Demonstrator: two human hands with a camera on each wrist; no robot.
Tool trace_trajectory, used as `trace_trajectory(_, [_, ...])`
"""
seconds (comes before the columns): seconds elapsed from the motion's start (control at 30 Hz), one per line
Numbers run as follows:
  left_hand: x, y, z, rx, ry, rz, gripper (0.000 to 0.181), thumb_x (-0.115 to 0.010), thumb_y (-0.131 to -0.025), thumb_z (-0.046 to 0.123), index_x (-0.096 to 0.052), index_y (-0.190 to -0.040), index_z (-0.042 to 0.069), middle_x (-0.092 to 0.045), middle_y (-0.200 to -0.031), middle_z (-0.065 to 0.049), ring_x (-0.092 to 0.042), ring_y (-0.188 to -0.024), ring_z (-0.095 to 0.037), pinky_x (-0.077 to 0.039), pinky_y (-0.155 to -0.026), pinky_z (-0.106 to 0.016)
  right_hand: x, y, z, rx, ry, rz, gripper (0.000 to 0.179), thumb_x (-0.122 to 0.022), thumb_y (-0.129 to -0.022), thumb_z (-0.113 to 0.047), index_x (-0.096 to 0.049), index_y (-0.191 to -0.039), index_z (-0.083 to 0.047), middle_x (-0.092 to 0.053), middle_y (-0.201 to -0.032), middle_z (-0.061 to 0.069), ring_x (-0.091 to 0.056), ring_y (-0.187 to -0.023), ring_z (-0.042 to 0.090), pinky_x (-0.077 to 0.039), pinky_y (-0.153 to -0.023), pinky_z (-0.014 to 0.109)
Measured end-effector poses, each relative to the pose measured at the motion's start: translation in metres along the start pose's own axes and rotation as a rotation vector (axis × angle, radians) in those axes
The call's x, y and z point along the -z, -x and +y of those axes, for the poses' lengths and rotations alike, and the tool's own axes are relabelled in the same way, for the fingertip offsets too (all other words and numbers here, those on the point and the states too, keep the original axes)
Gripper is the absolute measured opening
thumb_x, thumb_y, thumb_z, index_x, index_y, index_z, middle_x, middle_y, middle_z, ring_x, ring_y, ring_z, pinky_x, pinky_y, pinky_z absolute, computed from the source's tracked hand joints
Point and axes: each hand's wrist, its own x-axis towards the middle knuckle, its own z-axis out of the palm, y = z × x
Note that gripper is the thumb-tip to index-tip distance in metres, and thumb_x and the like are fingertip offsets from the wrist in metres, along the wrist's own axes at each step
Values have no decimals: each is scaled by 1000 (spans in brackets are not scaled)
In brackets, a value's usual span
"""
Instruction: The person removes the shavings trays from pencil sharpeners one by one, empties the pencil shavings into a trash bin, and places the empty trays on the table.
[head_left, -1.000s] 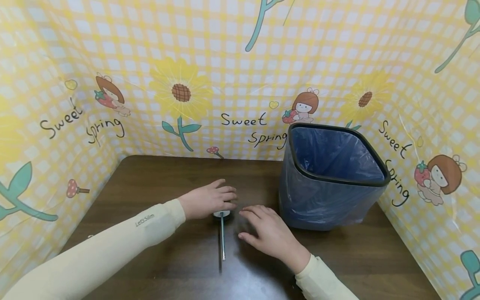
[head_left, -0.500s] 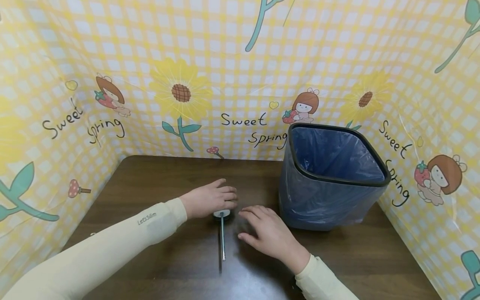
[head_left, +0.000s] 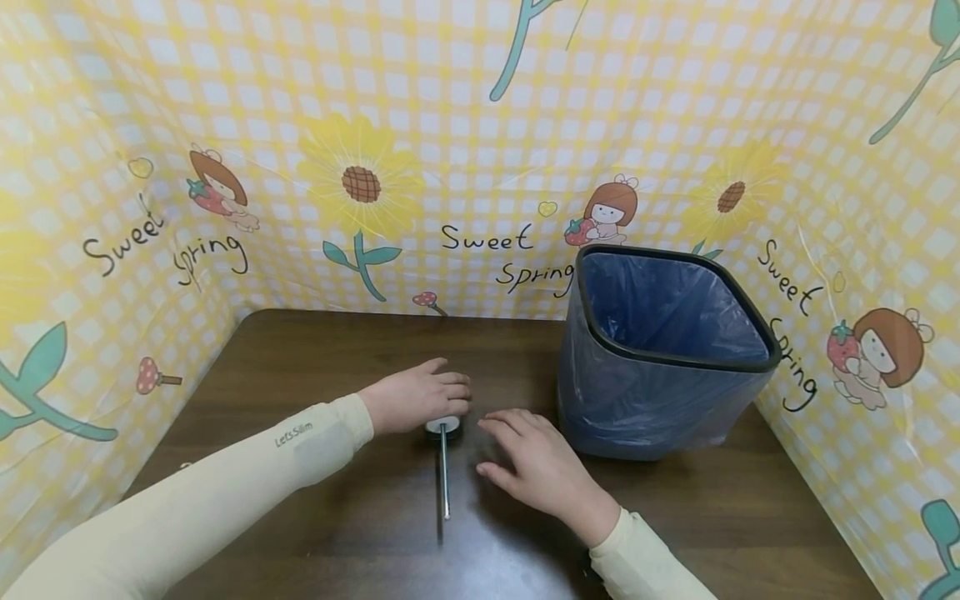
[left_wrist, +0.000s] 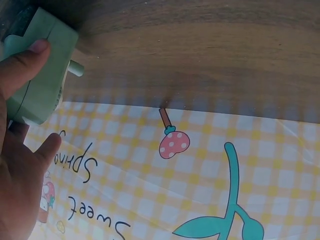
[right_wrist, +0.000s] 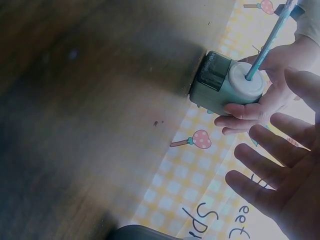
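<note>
A green pencil sharpener point(left_wrist: 50, 67) lies on the table with its white round face point(head_left: 442, 427) toward me. My left hand point(head_left: 416, 398) grips it from above, thumb on one side and fingers round the other, hiding most of the body in the head view. A pencil point(head_left: 445, 475) sticks out of the hole in that face, seen as bluish-green in the right wrist view. Just to the right, my right hand point(head_left: 547, 467) hovers with fingers spread and relaxed, holding nothing. The right wrist view shows the sharpener's dark see-through compartment point(right_wrist: 214, 70).
A blue bin point(head_left: 645, 408) with a black rim and a plastic liner stands at the right, behind my right hand. Yellow checked cloth point(head_left: 480, 167) walls in the brown table point(head_left: 337, 533) at the back and both sides. Small dark specks point(right_wrist: 156, 123) lie on the tabletop.
Almost nothing differs: the left hand still holds the sharpener, the pencil stays in its hole, and the right hand keeps its place. The head view shifts very slightly.
</note>
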Motion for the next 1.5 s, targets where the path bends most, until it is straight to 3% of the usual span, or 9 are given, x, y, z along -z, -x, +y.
trace_trajectory(0.17, [2, 0, -1, 10, 51, 3, 57, -77, -91, 11, -57, -142, 25, -54, -151, 1, -45, -143, -19, -37, -116, -54, 0, 0, 0, 0, -12, 16, 57, -74, -92, -48, -62, -139, -18, -63, -134, -1, -58, -126, 18, -47, -107, 42])
trace_trajectory(0.7, [2, -4, -3, 13, 55, -35, 57, -78, -91, 13, -57, -142, 25, -57, -148, 2, -49, -140, -20, -40, -114, -50, -2, 1, 3, -7, -2, 21, 57, -70, -93, -51, -62, -139, -17, -62, -135, -2, -59, -125, 16, -49, -105, 41])
trace_trajectory(0.97, [10, -1, -6, 49, 102, -48, 59, -79, -89, 9, -58, -142, 23, -57, -148, 2, -48, -141, -21, -38, -116, -49, -2, 1, 4, -22, -5, 32, 56, -74, -92, -46, -61, -139, -19, -62, -135, -2, -59, -124, 16, -49, -104, 41])
trace_trajectory(1.2, [16, 3, -10, 56, 119, -14, 56, -80, -88, 9, -60, -138, 22, -59, -144, 2, -50, -139, -21, -39, -115, -47, 0, 1, 3, -23, 15, 42, 54, -71, -94, -48, -61, -139, -19, -62, -135, -2, -59, -124, 15, -49, -104, 41])
trace_trajectory(1.5, [23, 7, -12, 56, 157, -15, 52, -79, -88, 9, -61, -136, 22, -61, -141, 1, -53, -136, -22, -40, -114, -48, 0, 2, 2, -30, 14, 46, 54, -71, -94, -47, -61, -139, -19, -62, -136, -2, -59, -124, 15, -49, -104, 41])
